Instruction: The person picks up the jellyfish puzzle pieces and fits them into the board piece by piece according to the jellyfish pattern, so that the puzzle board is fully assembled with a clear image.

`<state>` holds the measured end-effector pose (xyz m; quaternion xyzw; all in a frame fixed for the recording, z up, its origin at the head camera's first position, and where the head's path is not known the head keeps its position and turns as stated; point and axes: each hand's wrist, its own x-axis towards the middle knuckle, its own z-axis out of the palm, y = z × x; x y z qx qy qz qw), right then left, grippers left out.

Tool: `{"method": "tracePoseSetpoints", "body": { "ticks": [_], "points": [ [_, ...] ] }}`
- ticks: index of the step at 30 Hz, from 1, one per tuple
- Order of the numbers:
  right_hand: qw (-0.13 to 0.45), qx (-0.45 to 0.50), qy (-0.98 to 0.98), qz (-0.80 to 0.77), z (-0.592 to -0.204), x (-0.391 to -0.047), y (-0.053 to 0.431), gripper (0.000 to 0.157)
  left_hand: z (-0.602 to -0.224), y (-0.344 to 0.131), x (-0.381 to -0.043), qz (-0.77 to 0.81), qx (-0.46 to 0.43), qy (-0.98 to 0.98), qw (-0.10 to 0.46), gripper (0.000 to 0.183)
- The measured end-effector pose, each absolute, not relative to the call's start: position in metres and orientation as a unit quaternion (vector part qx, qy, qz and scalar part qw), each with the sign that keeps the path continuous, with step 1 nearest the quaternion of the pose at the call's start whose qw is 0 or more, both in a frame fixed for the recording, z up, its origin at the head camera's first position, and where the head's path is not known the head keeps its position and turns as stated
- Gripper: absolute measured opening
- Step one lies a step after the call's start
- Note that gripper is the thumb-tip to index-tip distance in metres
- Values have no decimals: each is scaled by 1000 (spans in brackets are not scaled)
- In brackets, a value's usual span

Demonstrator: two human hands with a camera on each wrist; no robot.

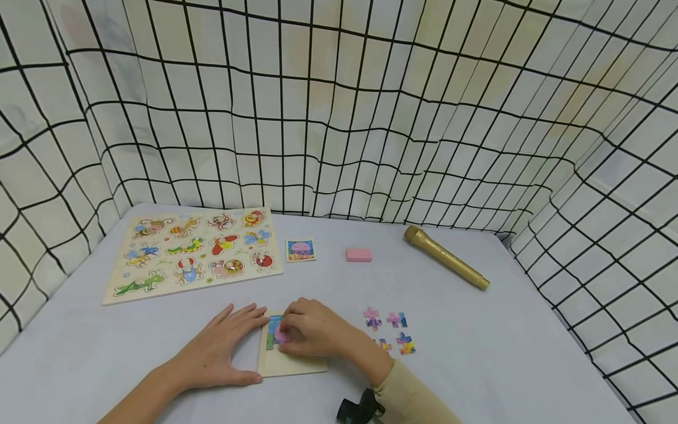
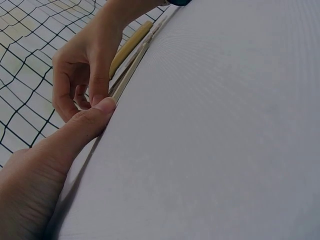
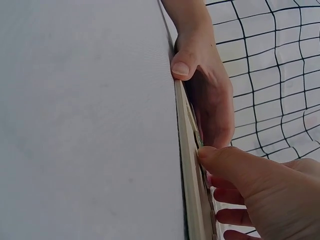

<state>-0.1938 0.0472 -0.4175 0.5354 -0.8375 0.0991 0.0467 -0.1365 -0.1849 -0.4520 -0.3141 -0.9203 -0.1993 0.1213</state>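
A small square wooden puzzle tray lies on the white table, with blue, green and pink jigsaw pieces laid in its upper left. My left hand is spread at the tray's left side, thumb near the lower corner and fingertips at the upper one. In the right wrist view, the left thumb touches the tray's edge. My right hand bends over the tray and pinches a pink jigsaw piece at its surface; the fingers hide part of it. Several loose jigsaw pieces lie to the right, one partly behind the right forearm.
A wooden insect puzzle board lies at the back left. Beside it are a square jellyfish picture card, a pink block and a gold microphone. Black netting stands around the table's back and sides.
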Motion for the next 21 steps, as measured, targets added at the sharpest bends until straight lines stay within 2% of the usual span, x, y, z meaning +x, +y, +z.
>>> {"method": "tracePoseSetpoints", "body": {
  "ticks": [9, 21],
  "points": [
    [57, 542, -831, 110, -419, -193, 47, 26, -453, -186, -136, -201, -319, -917, 126, 90],
    [84, 551, -820, 128, -422, -194, 45, 16, -452, -185, -137, -205, -309, -922, 107, 92]
  ]
}}
